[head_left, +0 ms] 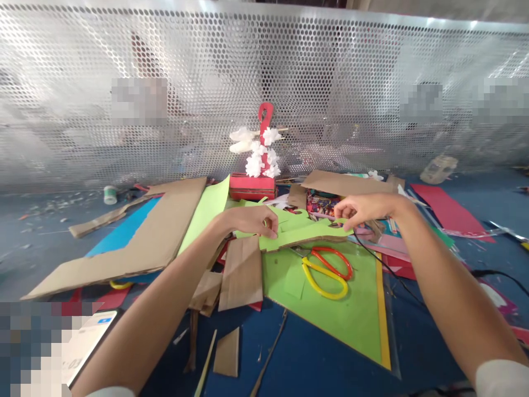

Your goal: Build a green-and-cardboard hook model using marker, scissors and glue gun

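My left hand (261, 220) pinches the left end of a green paper-covered cardboard strip (308, 234). At the strip's right end, the fingers of my right hand (357, 210) close on its tip. Just below lie scissors (328, 273) with one red and one yellow handle, their blades partly hidden under the strip. They rest on a large green sheet (347, 320) with a yellow edge. Behind the strip is more cut green paper (289, 220). A brown cardboard piece (242, 275) lies below my left hand.
A red stand with white paper flowers (264, 157) is at the back, before a perforated metal screen (306, 71). Large cardboard (165, 231) and blue paper (119, 231) lie left. A phone (88, 342) is lower left, a clear jar (438, 168) and red sheet (450, 209) right.
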{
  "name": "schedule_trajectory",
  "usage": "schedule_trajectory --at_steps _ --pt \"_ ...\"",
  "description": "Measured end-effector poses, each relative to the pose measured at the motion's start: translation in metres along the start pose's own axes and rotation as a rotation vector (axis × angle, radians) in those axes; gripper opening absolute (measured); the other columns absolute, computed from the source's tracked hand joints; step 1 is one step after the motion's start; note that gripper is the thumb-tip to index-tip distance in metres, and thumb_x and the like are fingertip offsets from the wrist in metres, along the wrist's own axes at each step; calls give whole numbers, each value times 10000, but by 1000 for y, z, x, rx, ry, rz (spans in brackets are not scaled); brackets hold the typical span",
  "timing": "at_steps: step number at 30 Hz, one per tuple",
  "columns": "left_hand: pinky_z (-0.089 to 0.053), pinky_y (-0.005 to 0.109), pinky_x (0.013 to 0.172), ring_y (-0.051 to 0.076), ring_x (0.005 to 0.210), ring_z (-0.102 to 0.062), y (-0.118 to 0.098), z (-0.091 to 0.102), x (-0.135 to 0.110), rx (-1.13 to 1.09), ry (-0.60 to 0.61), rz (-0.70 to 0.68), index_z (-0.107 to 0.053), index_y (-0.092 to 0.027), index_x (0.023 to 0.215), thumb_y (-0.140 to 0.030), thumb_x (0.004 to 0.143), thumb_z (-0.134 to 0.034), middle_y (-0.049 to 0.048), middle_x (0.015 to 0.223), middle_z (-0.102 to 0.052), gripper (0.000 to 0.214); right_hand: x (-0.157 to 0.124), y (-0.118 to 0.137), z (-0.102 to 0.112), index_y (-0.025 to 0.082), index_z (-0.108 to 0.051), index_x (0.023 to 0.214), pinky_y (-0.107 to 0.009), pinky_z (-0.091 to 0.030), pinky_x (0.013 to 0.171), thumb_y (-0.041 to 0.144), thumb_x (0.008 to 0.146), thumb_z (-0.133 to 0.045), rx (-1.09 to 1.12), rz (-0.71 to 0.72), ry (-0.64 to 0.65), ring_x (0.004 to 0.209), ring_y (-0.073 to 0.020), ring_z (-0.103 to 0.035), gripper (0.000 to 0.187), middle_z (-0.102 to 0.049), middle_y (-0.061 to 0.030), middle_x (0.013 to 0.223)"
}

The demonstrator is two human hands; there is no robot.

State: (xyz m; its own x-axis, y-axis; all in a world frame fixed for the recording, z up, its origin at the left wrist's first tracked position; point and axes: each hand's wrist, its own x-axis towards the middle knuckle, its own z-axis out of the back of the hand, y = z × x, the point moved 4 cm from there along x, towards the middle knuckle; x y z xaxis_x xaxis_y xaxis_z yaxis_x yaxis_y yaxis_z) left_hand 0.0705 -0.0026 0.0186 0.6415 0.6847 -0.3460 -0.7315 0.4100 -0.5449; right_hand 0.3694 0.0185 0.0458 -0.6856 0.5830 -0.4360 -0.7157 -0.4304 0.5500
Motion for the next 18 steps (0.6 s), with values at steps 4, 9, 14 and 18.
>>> schedule_trajectory --at_steps 4,9,14,18 --pt "-411 280 625 182 729 -623 3 -4 4 4 20 19 -696 -205 879 -411 792 -709 21 831 -699 223 3 -2 -3 227 -587 1013 -294 -421 652 511 777 -765 9 -16 27 696 -187 -595 410 -655 -16 811" --pt "-406 293 639 174 704 -604 7 -6 8 4 14 22 -699 -203 877 -411 781 -716 7 805 -696 229 5 3 -6 224 -567 990 -296 -409 636 494 774 -763 32 -44 55 623 -164 -570 398 -637 7 756" --pt "-403 302 671 172 712 -582 6 -7 9 19 -5 26 -682 -196 849 -406 767 -735 6 810 -683 232 6 5 -8 220 -549 978 -293 -407 618 476 762 -757 30 -59 78 612 -165 -577 394 -657 1 756" --pt "-405 290 667 196 778 -604 5 -8 7 46 6 28 -642 -201 871 -439 758 -739 25 870 -682 281 7 5 -9 220 -537 978 -288 -401 609 460 741 -760 14 -96 91 597 -161 -572 404 -660 9 744"
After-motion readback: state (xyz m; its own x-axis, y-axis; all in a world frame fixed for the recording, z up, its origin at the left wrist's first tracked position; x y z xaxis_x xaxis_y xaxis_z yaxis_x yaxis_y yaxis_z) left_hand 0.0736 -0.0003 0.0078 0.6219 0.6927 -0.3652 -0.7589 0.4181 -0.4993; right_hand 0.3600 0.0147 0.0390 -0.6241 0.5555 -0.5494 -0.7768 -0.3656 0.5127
